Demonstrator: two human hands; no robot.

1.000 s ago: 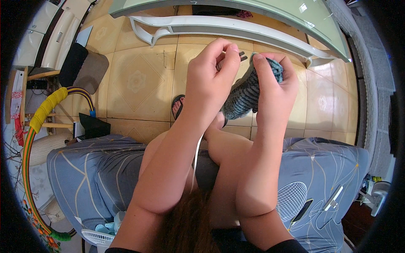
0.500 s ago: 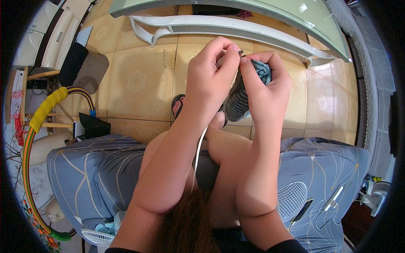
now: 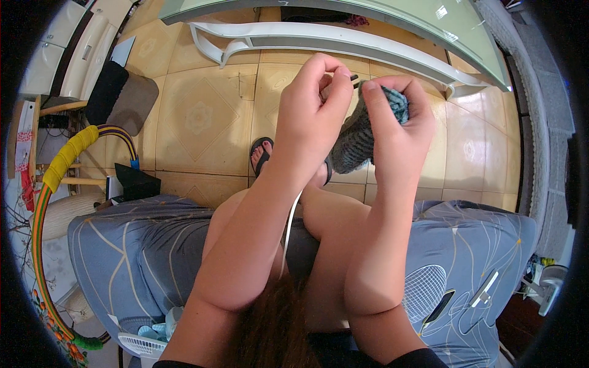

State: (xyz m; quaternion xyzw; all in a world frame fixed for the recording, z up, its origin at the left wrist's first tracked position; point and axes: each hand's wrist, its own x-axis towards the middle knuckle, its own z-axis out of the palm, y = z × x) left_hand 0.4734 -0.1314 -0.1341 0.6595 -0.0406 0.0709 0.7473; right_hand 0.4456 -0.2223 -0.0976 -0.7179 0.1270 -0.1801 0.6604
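Observation:
Above the floor in front of my knees, my left hand [image 3: 319, 95] is closed, thumb against forefinger, with a dark slim tip [image 3: 354, 78] sticking out beside them. The rest of that dark thing is hidden in my fingers. My right hand [image 3: 402, 110] is wrapped round a grey and teal knitted piece [image 3: 356, 142], its thumb pressing near the upper edge. A bunched teal part shows between thumb and fingers, while the striped grey part hangs down toward my foot. A small gap separates the dark tip from my right thumb.
I sit on a blue-grey patterned cover [image 3: 466, 239]. On it at right lie a white racket [image 3: 424, 291], a phone [image 3: 439, 306] and a white cable. A glass-topped table [image 3: 423, 24] stands ahead. A yellow-wrapped hoop [image 3: 67, 156] is at left, and a white cord [image 3: 289, 230] runs between my legs.
My right hand has shifted slightly right with the knitted piece, away from my left. The left hand has moved a little right, and more of the dark tip shows between them.

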